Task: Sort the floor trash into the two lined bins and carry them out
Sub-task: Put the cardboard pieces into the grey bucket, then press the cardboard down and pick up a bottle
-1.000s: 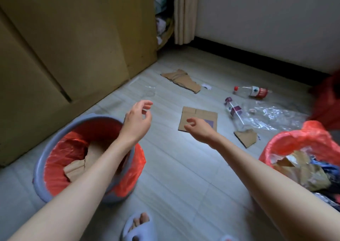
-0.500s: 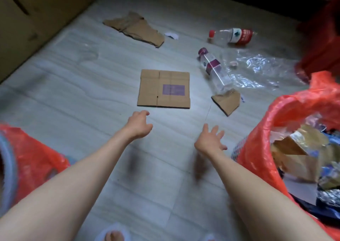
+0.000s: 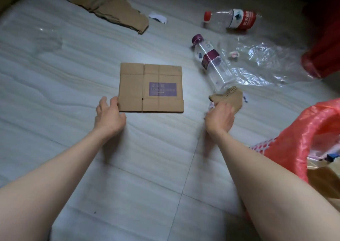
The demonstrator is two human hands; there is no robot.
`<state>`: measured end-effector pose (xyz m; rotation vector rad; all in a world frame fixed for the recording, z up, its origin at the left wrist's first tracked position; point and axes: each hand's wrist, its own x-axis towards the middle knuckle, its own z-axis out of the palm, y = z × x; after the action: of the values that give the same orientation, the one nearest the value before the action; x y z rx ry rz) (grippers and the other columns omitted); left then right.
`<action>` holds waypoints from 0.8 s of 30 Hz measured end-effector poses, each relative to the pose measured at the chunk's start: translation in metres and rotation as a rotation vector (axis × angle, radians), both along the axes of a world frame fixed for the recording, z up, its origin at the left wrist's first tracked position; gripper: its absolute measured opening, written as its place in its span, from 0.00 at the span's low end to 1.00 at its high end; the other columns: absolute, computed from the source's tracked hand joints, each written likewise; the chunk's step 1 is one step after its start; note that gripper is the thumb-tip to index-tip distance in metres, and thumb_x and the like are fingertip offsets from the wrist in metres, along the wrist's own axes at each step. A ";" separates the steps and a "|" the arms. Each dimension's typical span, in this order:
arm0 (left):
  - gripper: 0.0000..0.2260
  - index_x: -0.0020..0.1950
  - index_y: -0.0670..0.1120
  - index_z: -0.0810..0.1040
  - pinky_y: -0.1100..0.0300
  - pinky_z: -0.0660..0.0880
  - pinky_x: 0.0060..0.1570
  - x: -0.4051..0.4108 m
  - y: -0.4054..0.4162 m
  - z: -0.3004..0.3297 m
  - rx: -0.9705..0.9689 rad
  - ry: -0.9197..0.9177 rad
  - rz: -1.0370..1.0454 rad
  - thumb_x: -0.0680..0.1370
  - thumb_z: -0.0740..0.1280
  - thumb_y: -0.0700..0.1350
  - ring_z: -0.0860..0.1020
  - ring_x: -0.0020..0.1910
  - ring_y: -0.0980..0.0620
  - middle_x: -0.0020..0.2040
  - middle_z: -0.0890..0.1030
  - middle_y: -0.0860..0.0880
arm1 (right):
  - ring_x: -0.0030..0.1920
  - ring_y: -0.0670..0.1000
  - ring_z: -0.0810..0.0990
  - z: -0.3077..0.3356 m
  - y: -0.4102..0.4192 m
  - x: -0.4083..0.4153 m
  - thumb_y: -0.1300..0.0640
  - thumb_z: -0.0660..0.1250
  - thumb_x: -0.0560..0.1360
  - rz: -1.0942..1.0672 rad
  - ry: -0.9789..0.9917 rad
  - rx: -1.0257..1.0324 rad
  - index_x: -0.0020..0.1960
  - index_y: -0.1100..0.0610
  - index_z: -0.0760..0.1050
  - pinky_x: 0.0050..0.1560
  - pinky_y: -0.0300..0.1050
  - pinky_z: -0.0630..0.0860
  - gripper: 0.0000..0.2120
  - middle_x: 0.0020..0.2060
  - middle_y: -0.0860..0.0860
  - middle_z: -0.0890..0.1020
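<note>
Right hand [image 3: 219, 118] is being laid on small cardboard scrap [image 3: 230, 98], grip unclear | left hand [image 3: 108, 114], fingers relaxed, is touching flat cardboard sheet [image 3: 151, 87] at its 8 o'clock corner | sheet likely light, stiff; best pinched at edge | bottles [image 3: 211, 62] lying 1 o'clock.

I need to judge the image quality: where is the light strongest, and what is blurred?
Head view: brightest on the floor around the flat cardboard; corners fall dark; the right hand is motion-blurred at the small cardboard scrap; glare on the plastic film.
</note>
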<state>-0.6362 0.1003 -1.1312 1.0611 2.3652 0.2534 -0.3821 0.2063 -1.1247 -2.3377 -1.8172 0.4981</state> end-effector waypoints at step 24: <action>0.44 0.70 0.55 0.57 0.45 0.64 0.63 0.036 0.069 -0.009 0.079 -0.103 0.507 0.62 0.79 0.50 0.64 0.63 0.36 0.67 0.60 0.40 | 0.65 0.62 0.66 -0.009 0.075 0.017 0.56 0.67 0.75 -0.294 0.219 -0.307 0.62 0.59 0.73 0.61 0.49 0.68 0.18 0.66 0.59 0.64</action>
<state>-0.5998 0.1695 -1.1407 0.4482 2.5083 0.5711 -0.3654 0.2815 -1.1339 -2.5598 -1.3516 1.0015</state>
